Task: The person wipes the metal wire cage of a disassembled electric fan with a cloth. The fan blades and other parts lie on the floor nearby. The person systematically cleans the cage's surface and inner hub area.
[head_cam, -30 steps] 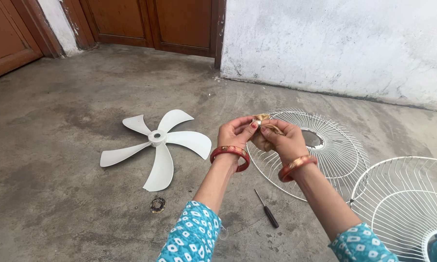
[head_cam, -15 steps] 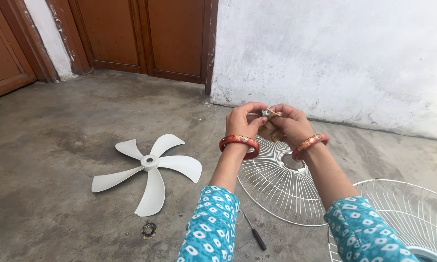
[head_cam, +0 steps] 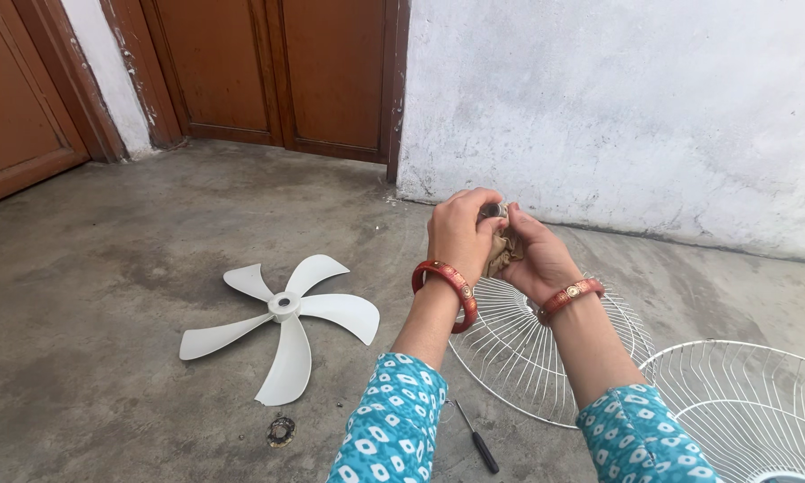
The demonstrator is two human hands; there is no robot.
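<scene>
Grip: left hand [head_cam: 460, 234] and right hand [head_cam: 532, 255] pinching small metal part [head_cam: 493, 212] | wrapped in crumpled tan cloth [head_cam: 501, 253]

Grey concrete floor [head_cam: 107, 268] — whitewashed wall [head_cam: 644, 107], brown doors [head_cam: 331, 72].

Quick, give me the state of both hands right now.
Left hand: closed on a small metal part.
Right hand: closed around a brown rag, pressed against that same part.

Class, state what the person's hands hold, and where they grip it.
Both the left hand and right hand pinch a small metal part wrapped in a brownish cloth.
</scene>
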